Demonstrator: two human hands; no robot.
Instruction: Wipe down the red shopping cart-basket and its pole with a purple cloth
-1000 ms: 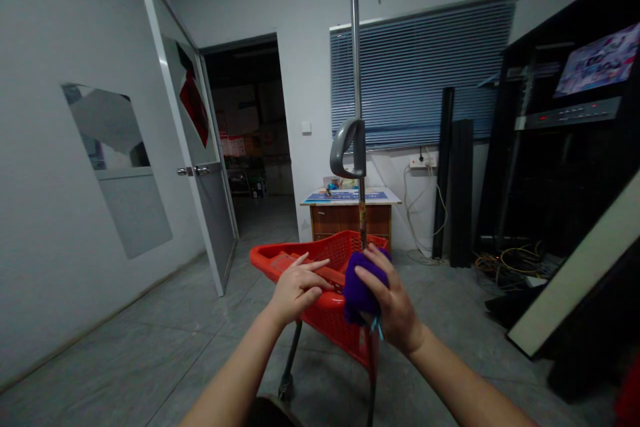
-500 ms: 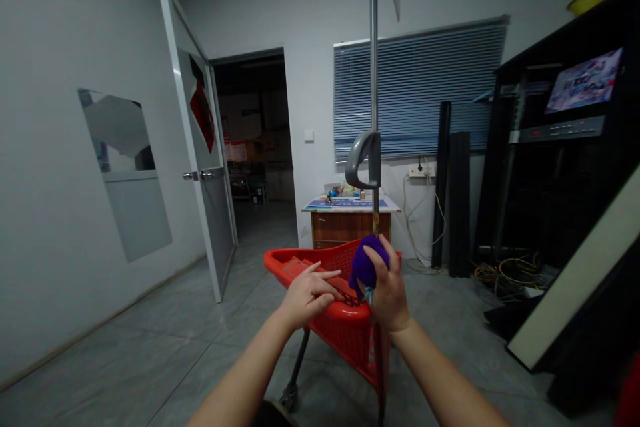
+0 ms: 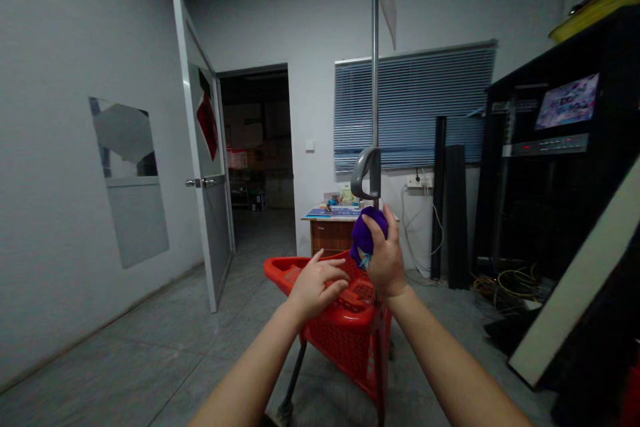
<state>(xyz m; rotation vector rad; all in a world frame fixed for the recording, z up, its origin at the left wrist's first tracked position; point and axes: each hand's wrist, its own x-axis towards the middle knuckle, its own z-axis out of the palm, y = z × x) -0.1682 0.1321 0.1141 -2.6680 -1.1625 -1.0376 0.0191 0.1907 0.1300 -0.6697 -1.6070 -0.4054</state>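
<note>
A soft purple object (image 3: 369, 232) with a small light-blue bit at its lower end is gripped by my right hand (image 3: 387, 257), above the right rim of a red plastic shopping cart (image 3: 345, 323). Its far side is hidden. My left hand (image 3: 320, 283) hovers over the cart's near rim, palm down, fingers apart, and holds nothing. Behind the purple object rises a metal pole (image 3: 375, 67) with a grey looped handle (image 3: 367, 173).
Beyond the cart, a small desk (image 3: 333, 235) stands under a window blind. An open door (image 3: 207, 213) is at the left. Black shelving (image 3: 545, 180), cables (image 3: 515, 280) and a leaning pale board (image 3: 575, 287) are at the right.
My right hand has risen with the purple object, away from the cart's rim. My left hand has moved slightly up and right. The camera view has tilted up a little.
</note>
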